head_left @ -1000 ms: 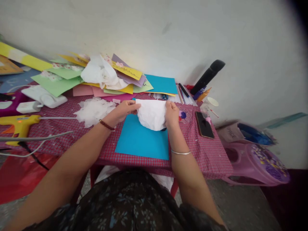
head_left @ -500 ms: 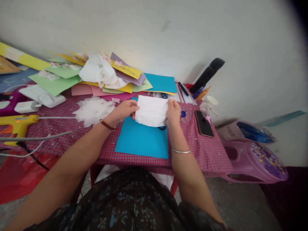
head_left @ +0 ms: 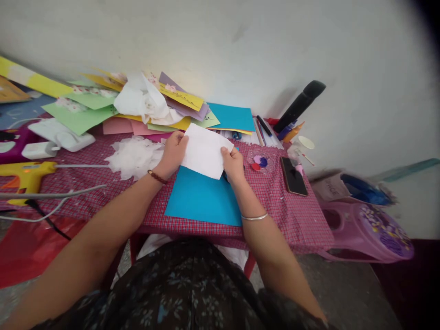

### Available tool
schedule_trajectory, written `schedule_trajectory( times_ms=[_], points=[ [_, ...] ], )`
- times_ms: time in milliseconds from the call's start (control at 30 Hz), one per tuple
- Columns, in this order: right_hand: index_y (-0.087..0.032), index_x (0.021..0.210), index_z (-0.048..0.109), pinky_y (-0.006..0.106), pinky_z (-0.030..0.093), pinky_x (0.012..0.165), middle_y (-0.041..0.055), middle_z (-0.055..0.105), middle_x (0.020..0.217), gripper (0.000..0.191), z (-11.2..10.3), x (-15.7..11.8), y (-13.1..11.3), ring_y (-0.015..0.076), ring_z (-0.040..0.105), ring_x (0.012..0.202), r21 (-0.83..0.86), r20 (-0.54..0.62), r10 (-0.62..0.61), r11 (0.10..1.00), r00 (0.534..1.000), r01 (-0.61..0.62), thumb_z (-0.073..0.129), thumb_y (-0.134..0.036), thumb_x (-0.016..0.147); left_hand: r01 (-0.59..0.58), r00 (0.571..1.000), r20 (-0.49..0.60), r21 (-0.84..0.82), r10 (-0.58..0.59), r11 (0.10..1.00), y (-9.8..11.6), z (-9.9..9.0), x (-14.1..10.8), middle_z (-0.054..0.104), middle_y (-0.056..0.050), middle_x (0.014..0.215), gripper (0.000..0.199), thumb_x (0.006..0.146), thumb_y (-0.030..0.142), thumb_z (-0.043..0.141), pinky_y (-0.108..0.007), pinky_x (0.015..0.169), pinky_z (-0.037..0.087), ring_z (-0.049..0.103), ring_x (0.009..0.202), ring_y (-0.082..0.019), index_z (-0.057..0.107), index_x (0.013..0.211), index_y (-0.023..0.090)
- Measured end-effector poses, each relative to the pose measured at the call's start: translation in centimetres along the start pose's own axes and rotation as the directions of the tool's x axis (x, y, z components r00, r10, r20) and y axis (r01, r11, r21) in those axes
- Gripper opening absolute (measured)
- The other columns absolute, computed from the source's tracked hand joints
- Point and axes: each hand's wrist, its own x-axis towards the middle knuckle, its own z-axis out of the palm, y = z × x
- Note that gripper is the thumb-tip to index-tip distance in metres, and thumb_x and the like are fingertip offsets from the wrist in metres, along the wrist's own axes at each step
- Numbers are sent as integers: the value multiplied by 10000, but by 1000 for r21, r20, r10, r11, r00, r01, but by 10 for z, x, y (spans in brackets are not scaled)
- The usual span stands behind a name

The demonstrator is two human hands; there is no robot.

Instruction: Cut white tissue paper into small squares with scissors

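A thin white sheet that looks like tissue paper is stretched between my two hands, tilted, above the table. My left hand pinches its left edge. At the right edge, my right hand grips it with the thumb on top. Beneath lies a flat sheet of blue paper, its far part covered by the white sheet. Something dark, mostly hidden, shows beside my right fingers. Left of my left hand sits a heap of white tissue pieces.
A yellow glue gun with cables lies at the left. Coloured cards and crumpled tissue pile along the wall. To the right are a paint palette, a phone, pens and a pink stool.
The white sheet has turned clockwise and shifted slightly left. My right hand has moved left and a little down, uncovering the paint palette; my left hand has moved slightly up.
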Motion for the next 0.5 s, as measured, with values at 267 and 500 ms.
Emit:
schedule_trajectory(
  times_ms=[267,500],
  points=[
    [-216,857,669,313,521,680,7,712,792,201,-3,1,-6,182,651,728,33,-14,-27,999,1000,28,614,-401,799,-127,992,36,120,124,985,7,-10,7,507,11,639,160,852,286,540,-296,607,391,489,626,-158,515,713,210],
    [-216,878,670,262,490,626,-9,703,783,178,-5,2,-10,147,626,691,56,-44,-18,998,999,21,621,-363,790,-185,961,227,118,155,976,19,-14,0,547,7,672,230,815,385,601,-280,602,384,487,636,-141,560,720,180]
  ],
)
